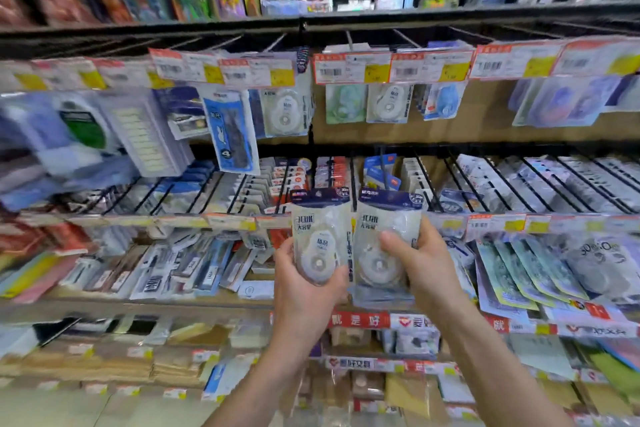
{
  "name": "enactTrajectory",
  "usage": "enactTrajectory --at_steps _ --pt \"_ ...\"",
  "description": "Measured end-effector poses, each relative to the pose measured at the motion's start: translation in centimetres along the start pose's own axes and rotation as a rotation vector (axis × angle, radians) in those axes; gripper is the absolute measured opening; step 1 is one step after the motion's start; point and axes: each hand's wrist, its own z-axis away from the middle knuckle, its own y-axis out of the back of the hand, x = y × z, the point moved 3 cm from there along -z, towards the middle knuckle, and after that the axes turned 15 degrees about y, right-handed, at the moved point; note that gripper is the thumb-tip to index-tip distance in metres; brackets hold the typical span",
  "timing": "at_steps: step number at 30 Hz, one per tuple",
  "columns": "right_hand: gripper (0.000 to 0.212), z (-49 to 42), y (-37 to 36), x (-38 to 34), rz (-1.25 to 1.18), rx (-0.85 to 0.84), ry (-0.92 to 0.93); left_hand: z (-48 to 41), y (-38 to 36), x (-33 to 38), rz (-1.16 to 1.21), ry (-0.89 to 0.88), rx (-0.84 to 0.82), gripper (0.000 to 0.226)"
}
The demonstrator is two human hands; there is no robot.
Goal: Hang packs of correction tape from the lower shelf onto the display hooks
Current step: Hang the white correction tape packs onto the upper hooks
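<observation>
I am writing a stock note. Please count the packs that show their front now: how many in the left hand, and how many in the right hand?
Left hand: 1 pack
Right hand: 1 front pack; edges of more show behind it, too blurred to count
Total: 2 pack fronts

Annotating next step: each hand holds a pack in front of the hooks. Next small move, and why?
Probably raise the left hand to bring the top of the left pack to a display hook behind it. The right hand grips the right pack beside it; both stand upright, neither hung yet.
</observation>
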Motion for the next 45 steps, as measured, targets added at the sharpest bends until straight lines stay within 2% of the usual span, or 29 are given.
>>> enactTrajectory --at_steps 4,7,13,16,20,23,28,34,42,45 --pt "0.024 -2.9 -2.0 -1.3 -0.021 0.027 0.004 -1.0 2.0 0.9 0.006 -0.015 0.012 0.082" --pt "0.010 -4.3 -3.4 -2.3 -0.056 0.035 0.018 -1.5 3.1 0.8 -0.006 -0.013 0.028 0.079" --pt "0.031 -6.0 -5.3 -3.4 -0.051 0.036 0.094 -1.6 4.3 1.1 -0.034 -0.009 0.029 0.080" --pt "0.021 -7.2 -5.7 -3.2 -0.072 0.021 0.097 -1.6 4.4 1.1 -0.023 -0.004 0.035 0.076" --pt "0.011 -9.1 -6.6 -3.9 -0.060 -0.078 0.133 -1.7 4.1 1.3 0.018 0.017 0.112 0.077" --pt "0.037 -10.4 -7.4 -4.7 -0.068 -0.145 0.150 -1.6 3.8 1.6 0.037 0.030 0.155 0.078" --pt "0.018 -12.9 -8.7 -6.6 -0.095 -0.204 0.237 -1.5 3.6 1.9 0.082 0.044 0.210 0.085" --pt "0.006 -16.2 -10.7 -8.1 -0.086 -0.227 0.311 -0.8 3.9 1.7 0.099 0.053 0.250 0.095" --pt "0.018 -17.9 -13.4 -9.8 -0.197 -0.226 0.338 -0.3 4.4 1.2 0.099 0.122 0.311 0.101" --pt "0.013 -18.6 -13.9 -9.7 -0.208 -0.233 0.343 -0.5 4.5 1.1 0.124 0.129 0.326 0.105"
